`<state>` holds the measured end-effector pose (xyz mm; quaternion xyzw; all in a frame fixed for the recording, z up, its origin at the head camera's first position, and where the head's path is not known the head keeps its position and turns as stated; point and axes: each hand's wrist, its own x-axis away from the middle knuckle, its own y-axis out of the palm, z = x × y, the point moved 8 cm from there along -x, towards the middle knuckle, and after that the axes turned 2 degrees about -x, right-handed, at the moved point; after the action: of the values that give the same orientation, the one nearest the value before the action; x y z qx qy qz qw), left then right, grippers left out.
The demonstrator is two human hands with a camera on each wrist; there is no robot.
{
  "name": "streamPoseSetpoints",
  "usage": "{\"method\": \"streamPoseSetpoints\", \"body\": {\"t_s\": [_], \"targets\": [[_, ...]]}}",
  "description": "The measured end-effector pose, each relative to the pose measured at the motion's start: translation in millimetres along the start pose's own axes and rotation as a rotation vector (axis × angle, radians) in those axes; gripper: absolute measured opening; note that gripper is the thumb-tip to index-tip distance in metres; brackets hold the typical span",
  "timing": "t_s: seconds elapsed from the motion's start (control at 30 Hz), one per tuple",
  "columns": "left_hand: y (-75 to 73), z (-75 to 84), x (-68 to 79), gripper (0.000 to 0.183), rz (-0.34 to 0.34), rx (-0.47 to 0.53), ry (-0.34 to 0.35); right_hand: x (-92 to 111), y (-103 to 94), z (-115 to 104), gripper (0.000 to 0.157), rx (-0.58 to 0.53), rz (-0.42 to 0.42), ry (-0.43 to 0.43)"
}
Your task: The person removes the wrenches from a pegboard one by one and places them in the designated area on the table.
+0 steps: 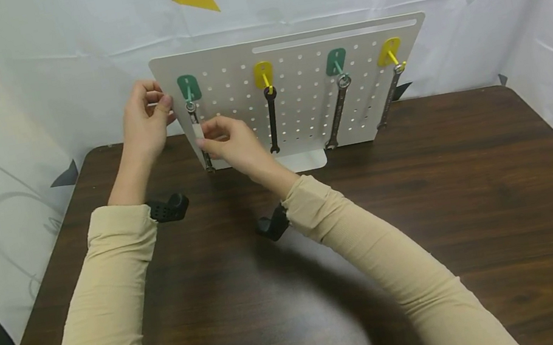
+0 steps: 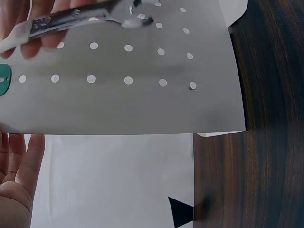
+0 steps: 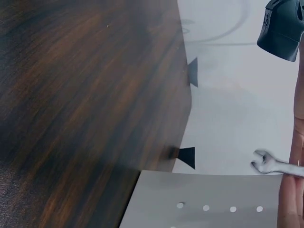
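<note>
A combination wrench with a white band round its shank hangs by its ring end at the leftmost green hook of a grey pegboard. My right hand pinches this wrench at the band between thumb and fingers. The wrench's open end sticks out past the fingers in the left wrist view, and the right wrist view shows the same open jaw. My left hand holds the board's left edge; in the left wrist view several of its fingers pass behind that edge.
Three more wrenches hang further right: a dark one on a yellow hook, another on a green hook, and one on a yellow hook. The board's foot rests on a dark wooden table.
</note>
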<state>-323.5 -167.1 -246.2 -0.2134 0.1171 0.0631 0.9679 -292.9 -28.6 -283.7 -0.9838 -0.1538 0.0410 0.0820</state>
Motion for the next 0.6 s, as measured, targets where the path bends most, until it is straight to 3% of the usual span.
{"method": "streamPoseSetpoints", "body": {"t_s": [0.6], "targets": [[0.2,-0.5,-0.7,0.014,0.003,-0.004,-0.009,17,0.1,-6,0.029,-0.155,-0.038,0.059]]}}
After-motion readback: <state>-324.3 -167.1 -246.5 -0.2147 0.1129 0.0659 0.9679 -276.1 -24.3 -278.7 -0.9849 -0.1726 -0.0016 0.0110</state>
